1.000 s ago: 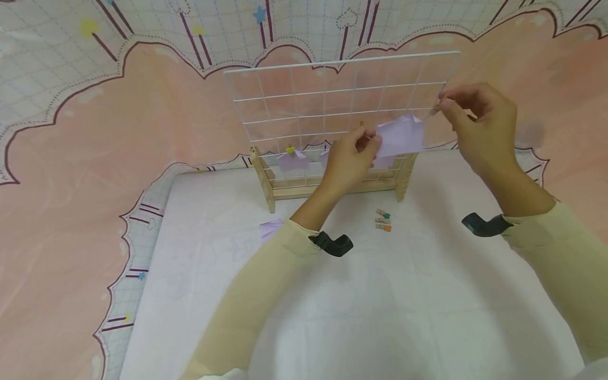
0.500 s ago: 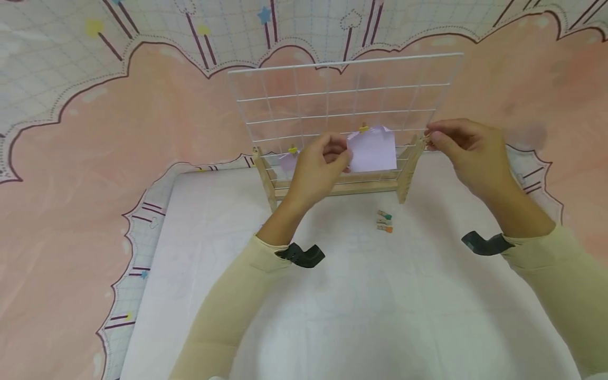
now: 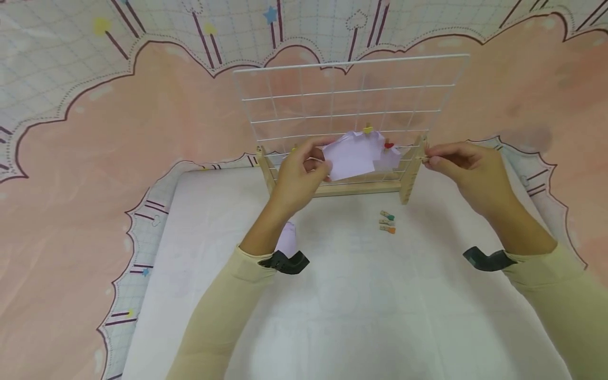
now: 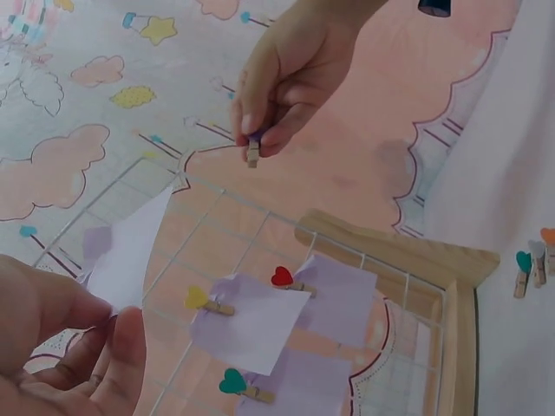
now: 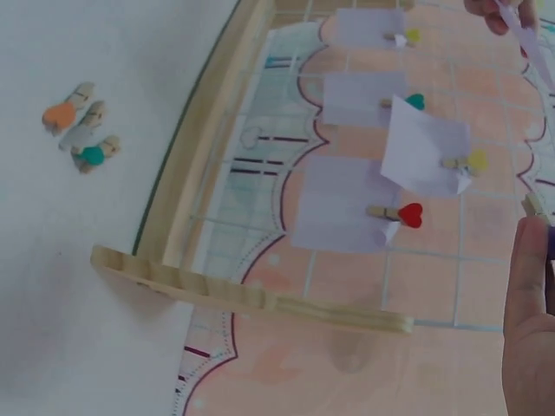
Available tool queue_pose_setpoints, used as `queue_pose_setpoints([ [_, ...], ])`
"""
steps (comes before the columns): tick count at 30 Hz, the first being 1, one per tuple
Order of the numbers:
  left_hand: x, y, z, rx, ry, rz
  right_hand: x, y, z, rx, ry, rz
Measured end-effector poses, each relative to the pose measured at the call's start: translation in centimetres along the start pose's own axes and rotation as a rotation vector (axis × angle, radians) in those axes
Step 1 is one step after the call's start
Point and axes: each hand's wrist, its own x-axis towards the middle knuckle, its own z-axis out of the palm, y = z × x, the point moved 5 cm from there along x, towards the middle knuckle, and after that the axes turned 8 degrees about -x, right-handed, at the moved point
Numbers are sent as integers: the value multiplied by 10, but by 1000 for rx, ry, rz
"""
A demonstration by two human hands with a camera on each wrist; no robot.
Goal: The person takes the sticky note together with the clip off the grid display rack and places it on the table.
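Observation:
My left hand (image 3: 301,171) pinches the edge of a pale purple paper note (image 3: 349,158) in front of a white wire grid rack (image 3: 313,94). Beyond the rack's right end, my right hand (image 3: 475,171) pinches a small wooden clothespin (image 4: 252,154), its purple top partly hidden by the fingers. The left wrist view shows notes clipped to the grid: one by a yellow heart clothespin (image 4: 198,298), one by a red heart clothespin (image 4: 283,277), another by a green heart clothespin (image 4: 232,381). A further clipped note (image 5: 368,28) appears in the right wrist view.
The rack stands on wooden feet (image 3: 407,171) at the back of a white-covered table (image 3: 380,295). Three clothespins (image 3: 387,222), orange, pale and green, lie in front of it. Another purple paper (image 3: 287,240) lies beside the left wrist. Patterned cloth (image 3: 142,105) hangs behind.
My left hand has moved left and down with the paper note, uncovering notes clipped on the right part of the rack. My right hand has come down, still holding the clothespin.

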Motion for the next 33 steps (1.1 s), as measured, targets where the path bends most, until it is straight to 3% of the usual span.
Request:
queue_pose_setpoints([
  [4,-3,-4,-7,28,35,12,-5,7,4,-28,-21,38],
  [8,-7,-7,-15,126,83,47,-8,13,8,35,-42,45],
  [11,-9,-11,-20,180,99,68,-10,18,10,-2,-47,62],
  [15,-10,-17,-25,190,104,69,-13,27,11,-105,-51,109],
  [21,-14,-23,-32,194,138,26,-19,35,12,-177,-64,144],
  [33,-27,-37,-46,163,158,-23,-29,46,23,-200,-127,250],
])
